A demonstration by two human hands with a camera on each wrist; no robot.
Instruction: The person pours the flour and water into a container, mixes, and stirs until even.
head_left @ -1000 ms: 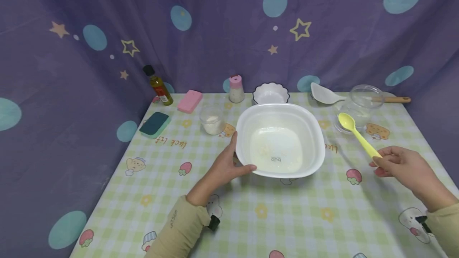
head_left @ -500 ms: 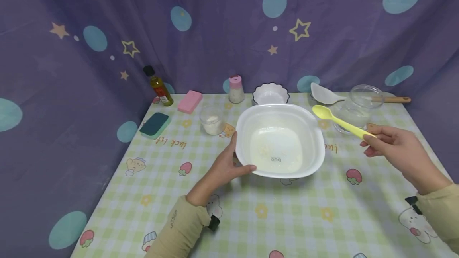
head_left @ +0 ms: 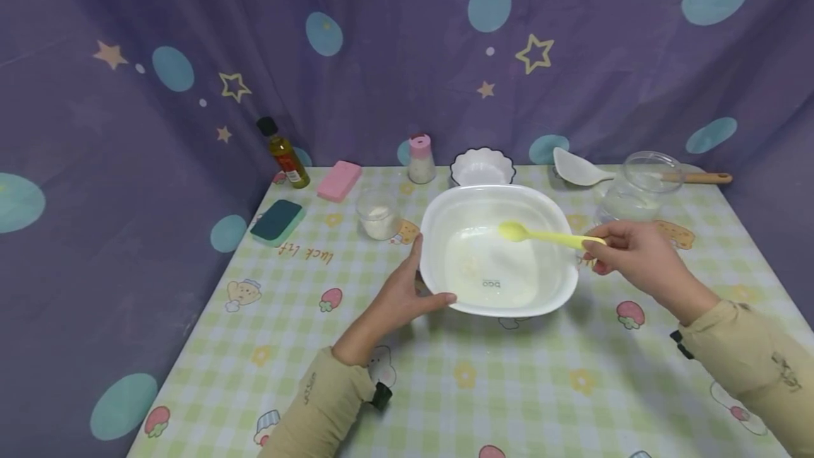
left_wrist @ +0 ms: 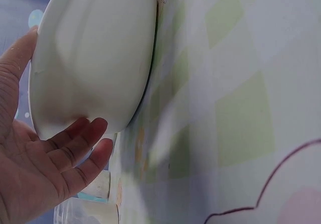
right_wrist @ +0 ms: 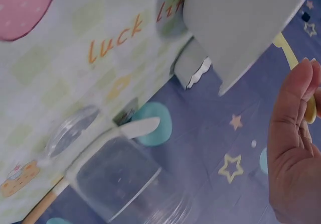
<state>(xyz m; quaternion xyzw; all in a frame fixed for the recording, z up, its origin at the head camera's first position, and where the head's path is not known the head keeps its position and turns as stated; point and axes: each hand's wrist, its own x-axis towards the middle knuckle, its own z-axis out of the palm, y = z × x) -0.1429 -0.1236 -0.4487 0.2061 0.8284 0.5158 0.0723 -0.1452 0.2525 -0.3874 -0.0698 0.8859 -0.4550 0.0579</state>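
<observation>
In the head view a white, rounded-square basin (head_left: 439,288) stands mid-table, with pale, wet-looking contents at its bottom. My left hand (head_left: 396,299) holds its near left corner, thumb at the rim; in the left wrist view the fingers (left_wrist: 83,141) curve along its outer wall. Between thumb and fingers, my right hand (head_left: 642,260) pinches the handle end of a yellow spoon (head_left: 553,237). The spoon's bowl is over the basin's inside, and the handle crosses above its right rim. Only part of the spoon shows in the right wrist view, beside the fingers.
Behind the basin are a scalloped white bowl (head_left: 482,167) and a pink-capped shaker (head_left: 421,160). A clear cup of white powder (head_left: 379,221), two sponges and an oil bottle (head_left: 289,161) stand left. A clear jar (head_left: 636,196) and a wooden-handled white spatula (head_left: 579,168) lie right.
My right hand has moved left with the yellow spoon, from near the clear jar to the basin, and the spoon has turned nearly level. The left hand and basin have stayed put.
</observation>
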